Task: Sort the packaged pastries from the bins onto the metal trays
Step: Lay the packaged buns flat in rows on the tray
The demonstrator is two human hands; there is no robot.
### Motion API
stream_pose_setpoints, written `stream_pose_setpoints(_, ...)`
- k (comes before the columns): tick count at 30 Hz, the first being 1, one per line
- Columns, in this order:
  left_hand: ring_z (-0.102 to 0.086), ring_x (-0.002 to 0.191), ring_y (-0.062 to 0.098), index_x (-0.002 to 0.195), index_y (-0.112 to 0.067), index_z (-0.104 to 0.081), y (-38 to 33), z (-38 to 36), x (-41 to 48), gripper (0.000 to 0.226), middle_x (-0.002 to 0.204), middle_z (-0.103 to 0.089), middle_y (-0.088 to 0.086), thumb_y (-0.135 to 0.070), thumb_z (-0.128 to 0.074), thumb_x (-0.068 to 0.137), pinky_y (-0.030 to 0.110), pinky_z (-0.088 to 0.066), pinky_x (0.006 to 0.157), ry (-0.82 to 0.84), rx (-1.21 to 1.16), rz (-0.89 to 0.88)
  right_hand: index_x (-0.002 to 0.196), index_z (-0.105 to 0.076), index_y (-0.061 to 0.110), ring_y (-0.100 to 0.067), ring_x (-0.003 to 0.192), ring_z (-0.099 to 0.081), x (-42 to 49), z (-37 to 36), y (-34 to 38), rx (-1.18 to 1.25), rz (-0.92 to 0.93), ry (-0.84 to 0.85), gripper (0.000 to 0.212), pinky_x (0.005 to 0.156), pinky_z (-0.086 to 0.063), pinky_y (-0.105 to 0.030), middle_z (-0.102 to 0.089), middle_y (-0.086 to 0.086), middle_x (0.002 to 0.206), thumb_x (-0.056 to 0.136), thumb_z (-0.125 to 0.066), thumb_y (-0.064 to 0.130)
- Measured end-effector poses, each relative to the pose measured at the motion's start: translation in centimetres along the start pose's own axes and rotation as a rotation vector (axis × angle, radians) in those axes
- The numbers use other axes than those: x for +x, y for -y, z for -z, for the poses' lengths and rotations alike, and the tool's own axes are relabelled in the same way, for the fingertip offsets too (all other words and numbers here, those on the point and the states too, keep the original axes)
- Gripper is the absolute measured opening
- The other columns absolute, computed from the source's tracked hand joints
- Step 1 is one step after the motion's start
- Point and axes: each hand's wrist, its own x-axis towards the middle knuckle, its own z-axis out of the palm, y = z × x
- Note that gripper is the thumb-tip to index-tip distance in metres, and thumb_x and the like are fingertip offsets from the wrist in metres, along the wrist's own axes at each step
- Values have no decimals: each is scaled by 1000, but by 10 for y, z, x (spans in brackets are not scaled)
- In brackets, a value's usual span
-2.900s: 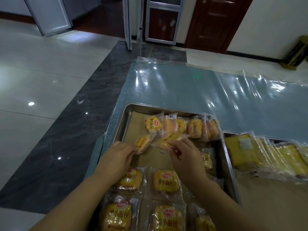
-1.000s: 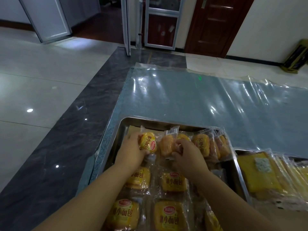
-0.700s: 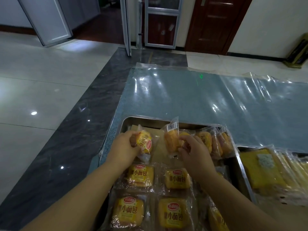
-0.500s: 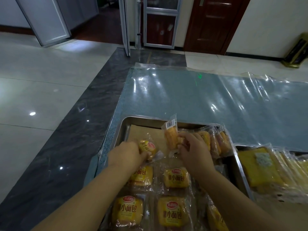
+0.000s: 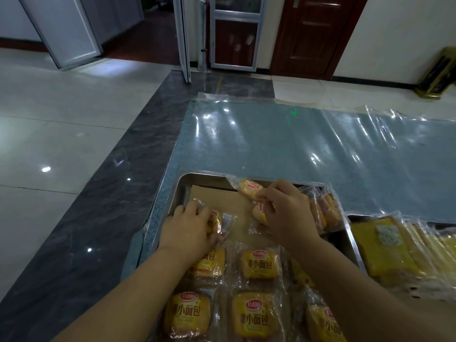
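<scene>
Packaged pastries, small yellow buns in clear wrappers, lie label-up in rows on the near part of a metal tray lined with brown paper. A few standing pastries lean on edge at its far right corner. The left hand curls its fingers over the lowered pastry, holding it on the paper just beyond the near rows. The right hand pinches the raised pastry between thumb and fingertips, above the tray's far rim. To do this step well, each bun probably wants laying flat, label up, square beside its neighbour with no wrappers overlapping. A grip on the bun itself seems safer than one on the slippery wrapper edge. The tray sits on a tabletop under glossy film, touching a second tray of longer yellow cakes on the right. Half a second ago the right hand's pastry stood upright on its edge; now it is tipped with the label showing. The left hand's pastry, then held just above the rows, has come down onto the paper.
</scene>
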Motion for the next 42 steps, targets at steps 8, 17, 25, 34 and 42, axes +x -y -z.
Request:
stream_pose_setpoints(8, -43, 114, 24, 125, -30, -36, -7, -6, 1, 79, 129, -39, 3, -81, -45, 66, 39, -46, 88, 52, -43, 125, 108, -67, 29, -16, 114, -38, -17, -20, -20, -106, -250, 451, 26, 98, -45, -35, -38, 3, 125, 82, -68, 26)
stream_pose_setpoints(17, -44, 112, 20, 125, -27, -46, -8, 3, 2, 69, 124, -44, 2, -75, -30, 78, 34, -43, 89, -44, -119, 144, 136, -34, 26, -25, 118, -48, -10, -29, -21, 139, -725, 340, 70, 89, -49, -36, -28, -4, 144, 79, -70, 41)
stream_pose_setpoints(25, -43, 111, 16, 120, -27, -51, -11, 19, 18, 34, 122, -48, -3, -43, -47, 91, 33, -43, 91, -197, -301, -5, 105, -51, 29, 7, 73, -57, 1, -18, -16, 419, -648, 44, 43, 48, -46, -7, -55, 18, 88, 79, -66, 0)
stream_pose_setpoints(34, -53, 103, -5, 128, -33, -51, -23, 53, 31, 43, 112, -55, -20, -41, -58, 86, 12, -44, 82, -197, -863, -164, 103, -55, 31, 8, 72, -61, 34, 7, 10, 564, -259, 244, 44, 58, -45, -8, -69, 17, 91, 85, -52, -9)
stream_pose_setpoints(42, -64, 80, 8, 83, -32, -59, -12, 44, 28, 5, 87, -66, -11, -31, -60, 88, 28, -51, 67, -266, -1048, 243, 126, -48, 22, -3, 90, -52, 15, -20, -1, 360, -578, 184, 43, 65, -36, -11, -53, 9, 112, 87, -65, 29)
